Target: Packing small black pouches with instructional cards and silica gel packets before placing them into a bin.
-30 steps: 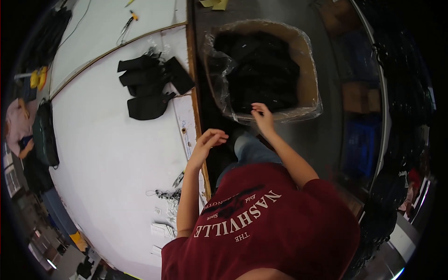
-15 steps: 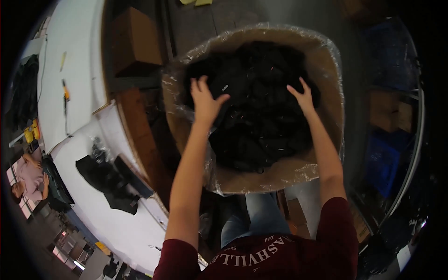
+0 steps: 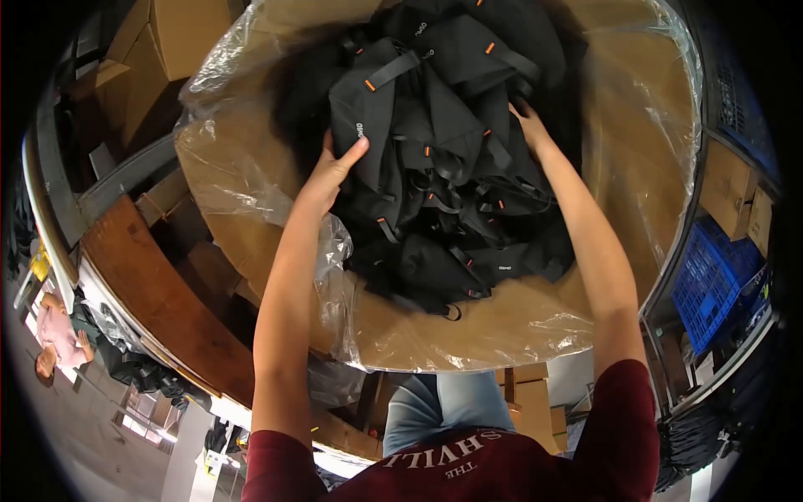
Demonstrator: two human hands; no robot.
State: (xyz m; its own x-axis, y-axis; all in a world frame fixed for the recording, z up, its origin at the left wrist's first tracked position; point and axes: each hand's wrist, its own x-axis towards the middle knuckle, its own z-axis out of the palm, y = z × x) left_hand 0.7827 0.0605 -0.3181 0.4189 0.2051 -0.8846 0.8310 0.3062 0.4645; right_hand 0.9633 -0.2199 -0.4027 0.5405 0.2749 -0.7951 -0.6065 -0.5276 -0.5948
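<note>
Our left hand lies flat and spread on the pile of black bags inside the big lined box, holding it down. Our right hand digs in among the straps; we cannot tell its grip.

Under the fingers of the left hand lie soft, matt black cloth bags with woven straps. Around them sits a rough brown cardboard box, lined with shiny, crinkly clear plastic.
</note>
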